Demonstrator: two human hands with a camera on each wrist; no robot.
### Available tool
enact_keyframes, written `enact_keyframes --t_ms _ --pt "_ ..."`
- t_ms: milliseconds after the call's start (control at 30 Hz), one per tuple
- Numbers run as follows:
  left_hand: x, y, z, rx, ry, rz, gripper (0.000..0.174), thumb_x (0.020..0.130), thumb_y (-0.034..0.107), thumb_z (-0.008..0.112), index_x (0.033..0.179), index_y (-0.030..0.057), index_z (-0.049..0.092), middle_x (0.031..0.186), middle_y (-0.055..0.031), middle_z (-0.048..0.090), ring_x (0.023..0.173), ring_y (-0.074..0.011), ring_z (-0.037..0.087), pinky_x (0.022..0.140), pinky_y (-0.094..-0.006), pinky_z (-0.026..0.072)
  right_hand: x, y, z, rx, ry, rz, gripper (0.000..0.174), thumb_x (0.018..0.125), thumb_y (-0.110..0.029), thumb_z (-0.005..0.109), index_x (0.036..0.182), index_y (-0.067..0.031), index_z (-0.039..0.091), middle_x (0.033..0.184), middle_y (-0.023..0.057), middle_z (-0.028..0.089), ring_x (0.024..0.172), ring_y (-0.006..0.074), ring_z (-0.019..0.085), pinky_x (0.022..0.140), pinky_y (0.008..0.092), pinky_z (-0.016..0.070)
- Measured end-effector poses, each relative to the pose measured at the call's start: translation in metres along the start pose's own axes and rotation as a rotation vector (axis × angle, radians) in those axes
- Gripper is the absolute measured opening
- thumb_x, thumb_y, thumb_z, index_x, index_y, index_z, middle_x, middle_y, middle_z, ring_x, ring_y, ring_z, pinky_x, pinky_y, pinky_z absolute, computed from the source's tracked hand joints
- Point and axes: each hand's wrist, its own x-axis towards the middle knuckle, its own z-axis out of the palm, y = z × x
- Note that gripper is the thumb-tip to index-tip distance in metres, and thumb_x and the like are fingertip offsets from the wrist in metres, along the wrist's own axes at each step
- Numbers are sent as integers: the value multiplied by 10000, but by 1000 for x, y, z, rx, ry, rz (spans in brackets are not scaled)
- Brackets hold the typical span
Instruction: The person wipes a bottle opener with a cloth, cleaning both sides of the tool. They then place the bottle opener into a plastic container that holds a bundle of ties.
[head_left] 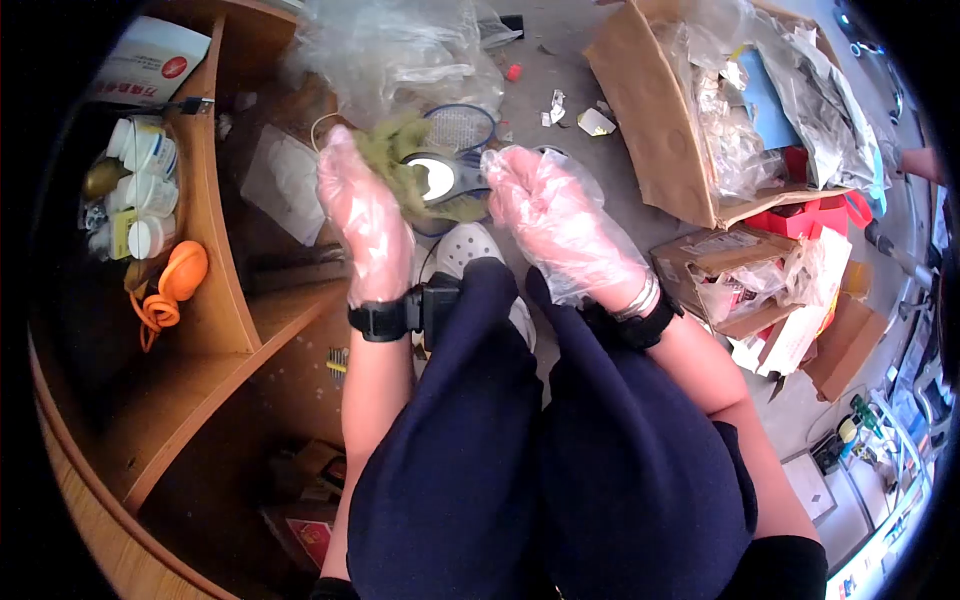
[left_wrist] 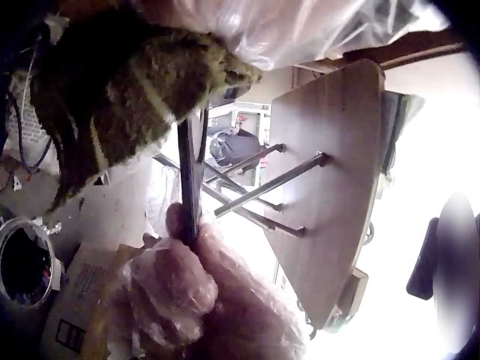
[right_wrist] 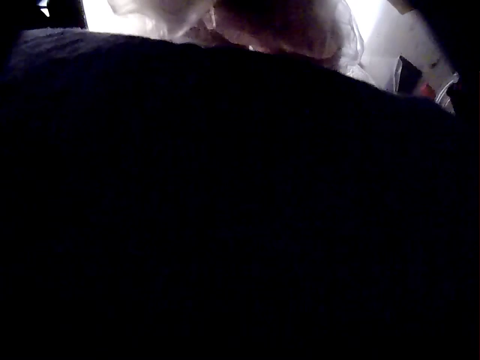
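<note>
In the head view, the left hand (head_left: 367, 215), in a clear plastic glove, holds a fuzzy green cloth (head_left: 396, 152) against a dark-rimmed oval object (head_left: 434, 180) with a bright face. The gloved right hand (head_left: 560, 218) grips that object's handle end. Seen from the left wrist, the green cloth (left_wrist: 139, 97) hangs beside the left hand (left_wrist: 300, 24), and the right hand (left_wrist: 199, 296) pinches the object's thin dark edge (left_wrist: 188, 176). Dark fabric (right_wrist: 225, 210) fills most of the right wrist view, with gloved fingers (right_wrist: 281, 28) above it, their hold hidden.
A blue-rimmed racket (head_left: 462, 127) and clear plastic bags (head_left: 400, 50) lie on the floor beyond. To the left stands a wooden shelf (head_left: 207, 200) with bottles (head_left: 148, 190). Cardboard boxes (head_left: 655, 130) with packaging are at the right. A white shoe (head_left: 466, 245) is below the object.
</note>
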Motion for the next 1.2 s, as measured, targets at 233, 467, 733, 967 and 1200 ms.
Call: enact_keyframes --t_ms 233,467,733,967,1200 --pt "-16 1 12 738 -583 283 239 900 244 654 843 14 627 699 0 566 696 -83 506 610 -276 432 1 -20 -23 7 -215 59 304 977 -272 455 851 -7 535 730 188 579 666 340 576 639 430 445" --pt "-12 -13 21 489 -127 191 326 971 243 557 765 -8 571 696 32 485 664 -61 379 600 -270 376 -10 -20 -12 -212 1 -110 279 969 -244 462 833 -19 556 740 248 564 738 430 556 631 481 424" --pt "2 12 -10 227 -67 122 243 954 253 585 1055 35 621 947 -76 655 797 -164 626 738 -298 516 -2 -13 -20 465 228 448 329 967 -254 574 1198 -20 579 1045 -43 586 887 59 550 801 234 479" --pt "-23 8 9 830 -664 880 151 730 68 735 858 36 662 1162 -110 603 1087 -250 568 935 -343 435 -8 17 -25 78 9 -52 284 972 -232 560 1190 -50 570 1038 -43 574 914 30 505 803 217 449" --pt "-12 -13 14 629 -628 609 131 743 7 720 821 11 614 966 -102 633 934 -210 601 860 -315 457 -10 -9 -27 -85 -64 82 223 988 -237 470 971 -45 583 828 81 547 774 232 508 652 356 423"
